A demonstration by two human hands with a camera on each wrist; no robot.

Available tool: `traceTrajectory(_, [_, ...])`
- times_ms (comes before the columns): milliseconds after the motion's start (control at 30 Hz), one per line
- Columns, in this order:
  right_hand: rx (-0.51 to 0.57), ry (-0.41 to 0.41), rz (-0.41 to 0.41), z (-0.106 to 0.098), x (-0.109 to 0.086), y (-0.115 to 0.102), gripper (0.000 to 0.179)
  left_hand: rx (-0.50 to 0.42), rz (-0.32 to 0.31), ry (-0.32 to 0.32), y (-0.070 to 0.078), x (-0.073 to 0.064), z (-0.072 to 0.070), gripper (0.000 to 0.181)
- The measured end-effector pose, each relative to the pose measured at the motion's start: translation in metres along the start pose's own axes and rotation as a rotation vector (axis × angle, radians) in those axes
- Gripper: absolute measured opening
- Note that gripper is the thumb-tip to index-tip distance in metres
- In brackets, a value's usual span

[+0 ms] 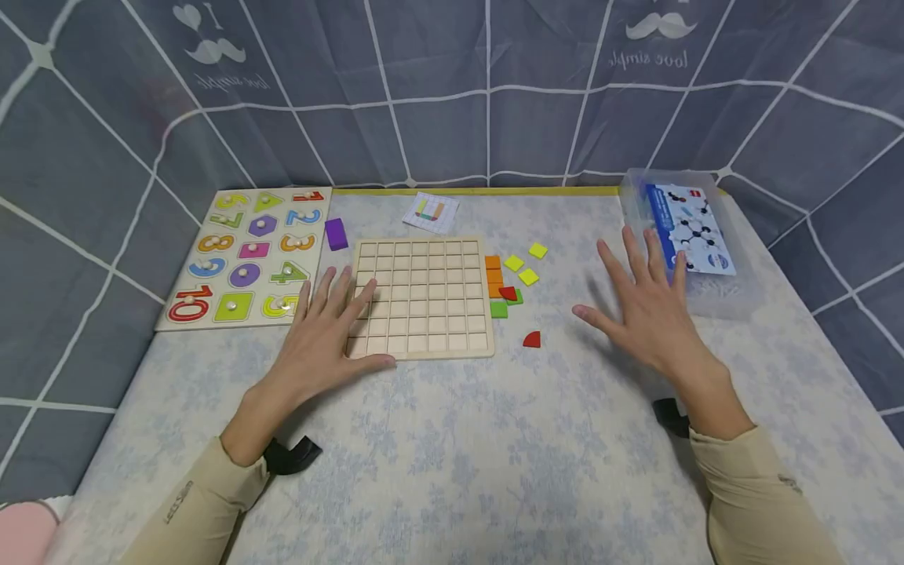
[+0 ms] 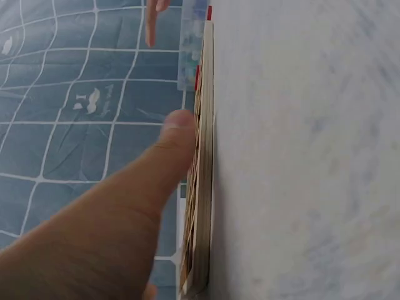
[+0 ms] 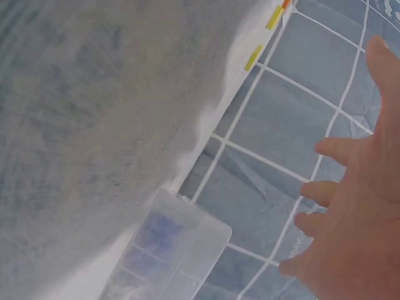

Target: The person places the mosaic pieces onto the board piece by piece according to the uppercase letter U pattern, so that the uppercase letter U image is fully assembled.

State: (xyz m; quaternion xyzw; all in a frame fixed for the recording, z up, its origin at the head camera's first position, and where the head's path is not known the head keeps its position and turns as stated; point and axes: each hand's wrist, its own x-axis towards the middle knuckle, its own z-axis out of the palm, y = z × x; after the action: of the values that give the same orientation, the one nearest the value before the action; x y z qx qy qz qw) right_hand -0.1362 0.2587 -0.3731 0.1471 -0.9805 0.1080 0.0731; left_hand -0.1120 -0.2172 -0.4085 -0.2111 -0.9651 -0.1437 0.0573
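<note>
My left hand (image 1: 318, 337), fingers spread, is over the left edge of a wooden grid board (image 1: 424, 298) and holds nothing. In the left wrist view its thumb (image 2: 178, 134) overlaps the board's side. My right hand (image 1: 653, 314) hovers with fingers spread, left of a clear plastic box (image 1: 720, 302), and is bare too. Right of the board lie orange tiles (image 1: 493, 275), green tiles (image 1: 498, 310), several yellow tiles (image 1: 529, 276) and two red quarter-round pieces, one (image 1: 508, 293) overlapping a green tile and the other (image 1: 533, 340) nearer me.
A number puzzle board (image 1: 243, 251) with knobbed pieces lies at the left. Between it and the grid board is a purple block (image 1: 336, 234). A pattern card (image 1: 431, 212) lies behind the grid. The box carries a blue-and-white card (image 1: 695, 231). Tiled-print curtains (image 1: 452, 141) surround the table.
</note>
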Motion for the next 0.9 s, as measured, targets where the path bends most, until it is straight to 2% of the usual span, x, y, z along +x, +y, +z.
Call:
traceTrajectory(167, [0.022, -0.013, 0.010, 0.004, -0.004, -0.001, 0.100, -0.102, -0.018, -0.110, -0.002, -0.001, 0.007, 0.117])
traceTrajectory(300, [0.023, -0.006, 0.005, 0.005, -0.005, -0.001, 0.098, -0.154, -0.026, -0.152, -0.002, 0.000, 0.011, 0.114])
traceTrajectory(633, [0.078, -0.029, -0.010, 0.004, 0.001, -0.003, 0.092, -0.172, -0.033, -0.143, -0.005, 0.000, 0.015, 0.112])
traceTrajectory(767, [0.121, -0.087, -0.024, 0.002, 0.008, -0.010, 0.086, -0.197, -0.011, -0.129, -0.003, 0.004, 0.015, 0.111])
traceTrajectory(900, [0.164, -0.182, -0.055, 0.001, 0.021, -0.024, 0.081, -0.217, -0.007, -0.119, 0.000, 0.006, 0.015, 0.109])
